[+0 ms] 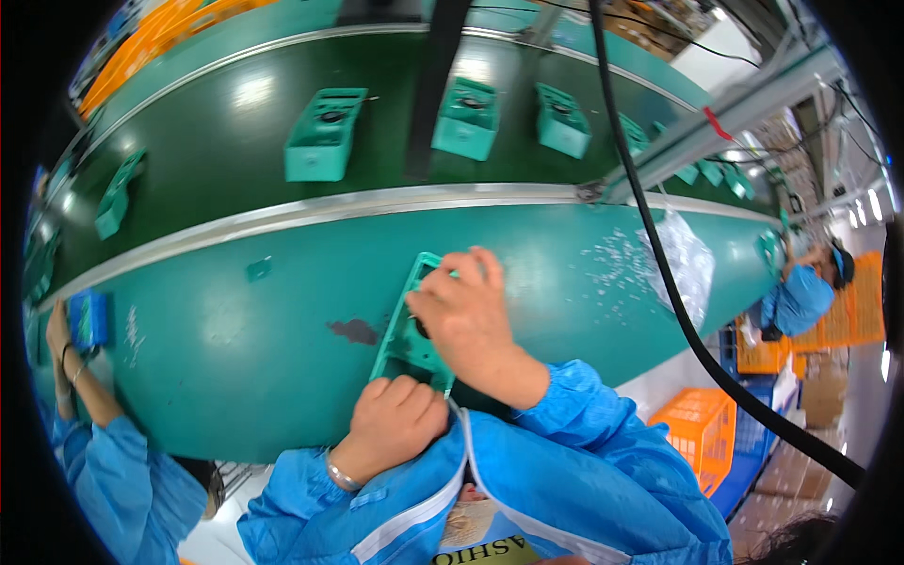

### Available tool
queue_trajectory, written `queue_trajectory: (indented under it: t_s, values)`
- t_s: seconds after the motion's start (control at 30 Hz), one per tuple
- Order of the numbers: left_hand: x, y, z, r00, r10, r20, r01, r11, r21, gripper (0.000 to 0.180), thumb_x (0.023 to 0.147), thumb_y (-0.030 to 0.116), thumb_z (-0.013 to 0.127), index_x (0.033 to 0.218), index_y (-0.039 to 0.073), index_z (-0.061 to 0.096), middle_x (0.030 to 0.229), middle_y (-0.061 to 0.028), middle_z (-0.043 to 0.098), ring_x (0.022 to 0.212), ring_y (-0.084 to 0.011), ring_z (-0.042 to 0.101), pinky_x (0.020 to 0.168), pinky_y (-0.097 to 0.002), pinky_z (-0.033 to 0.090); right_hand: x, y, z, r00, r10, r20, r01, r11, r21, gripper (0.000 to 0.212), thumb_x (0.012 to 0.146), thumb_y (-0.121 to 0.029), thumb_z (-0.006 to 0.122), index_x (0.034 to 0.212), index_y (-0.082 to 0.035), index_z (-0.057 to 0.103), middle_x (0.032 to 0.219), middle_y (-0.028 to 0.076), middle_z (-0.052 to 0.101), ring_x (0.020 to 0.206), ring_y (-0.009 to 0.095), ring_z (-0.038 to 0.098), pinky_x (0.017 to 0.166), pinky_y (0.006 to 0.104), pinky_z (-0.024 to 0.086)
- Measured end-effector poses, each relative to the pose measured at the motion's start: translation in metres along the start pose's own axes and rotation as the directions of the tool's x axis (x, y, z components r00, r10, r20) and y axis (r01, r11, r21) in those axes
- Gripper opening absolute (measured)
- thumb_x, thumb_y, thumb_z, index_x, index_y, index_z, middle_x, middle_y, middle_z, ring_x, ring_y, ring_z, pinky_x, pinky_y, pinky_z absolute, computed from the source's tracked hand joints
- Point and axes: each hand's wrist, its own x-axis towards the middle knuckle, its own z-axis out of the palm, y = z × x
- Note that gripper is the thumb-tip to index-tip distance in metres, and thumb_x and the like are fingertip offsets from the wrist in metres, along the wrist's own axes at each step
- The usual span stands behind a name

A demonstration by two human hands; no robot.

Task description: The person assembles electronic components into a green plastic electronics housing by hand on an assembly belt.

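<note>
A long green plastic housing lies tilted on the green worktable in front of me, with open compartments and a dark round part half hidden inside. My left hand is closed on its near end, fingers curled over the rim. Over the far half bends my right hand, its fingers drawn together at the inside of the housing. Whatever those fingertips pinch is covered by the hand.
Beyond a metal rail, a dark green conveyor carries several similar housings. Small clear bits lie scattered beside a plastic bag at right. A black cable hangs across. A co-worker's hand is by a blue box.
</note>
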Motion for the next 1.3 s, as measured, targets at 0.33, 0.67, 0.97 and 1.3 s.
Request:
queue_trajectory:
  t_s: [0.33, 0.67, 0.97, 1.3]
  values:
    - [0.006, 0.002, -0.001, 0.999, -0.019, 0.031, 0.018, 0.999, 0.045, 0.012, 0.074, 0.012, 0.072, 0.081, 0.010, 0.063, 0.073, -0.0018, 0.051, 0.067, -0.0194, 0.053, 0.060, -0.0355, 0.035, -0.012, 0.006, -0.003, 0.998, 0.025, 0.062, -0.032, 0.992, 0.123, 0.024, 0.082, -0.012, 0.070, 0.104, -0.007, 0.078, 0.098, 0.006, 0.056, 0.108, 0.028, 0.052, 0.109, 0.0531, 0.035]
    - [0.007, 0.006, -0.008, 0.995, -0.069, 0.065, 0.068, 0.997, 0.026, 0.014, 0.072, 0.011, 0.073, 0.082, 0.008, 0.064, 0.073, -0.0030, 0.052, 0.069, -0.0222, 0.054, 0.062, -0.0385, 0.038, -0.040, 0.064, -0.041, 0.983, 0.175, -0.058, -0.161, 0.967, 0.200, 0.038, 0.075, -0.009, 0.081, 0.112, -0.014, 0.075, 0.109, 0.004, 0.064, 0.110, 0.032, 0.056, 0.099, 0.0485, 0.040]
    - [0.010, -0.001, -0.015, 0.992, -0.055, 0.117, 0.053, 0.998, 0.020, 0.015, 0.072, 0.012, 0.073, 0.084, 0.006, 0.066, 0.074, -0.0038, 0.053, 0.070, -0.0231, 0.054, 0.062, -0.0389, 0.040, -0.091, 0.172, -0.067, 0.893, 0.437, -0.111, -0.441, 0.897, -0.017, 0.014, 0.074, -0.009, 0.083, 0.085, -0.012, 0.075, 0.088, 0.001, 0.067, 0.100, 0.028, 0.060, 0.097, 0.0445, 0.041]
    - [0.010, -0.001, -0.017, 0.989, -0.072, 0.131, 0.071, 0.997, 0.008, 0.016, 0.073, 0.012, 0.073, 0.086, 0.006, 0.066, 0.075, -0.0042, 0.053, 0.072, -0.0230, 0.055, 0.063, -0.0388, 0.040, -0.097, 0.173, -0.056, 0.923, 0.360, -0.133, -0.371, 0.926, -0.071, 0.015, 0.072, -0.007, 0.082, 0.084, -0.013, 0.075, 0.086, 0.000, 0.065, 0.100, 0.026, 0.060, 0.098, 0.0445, 0.041]
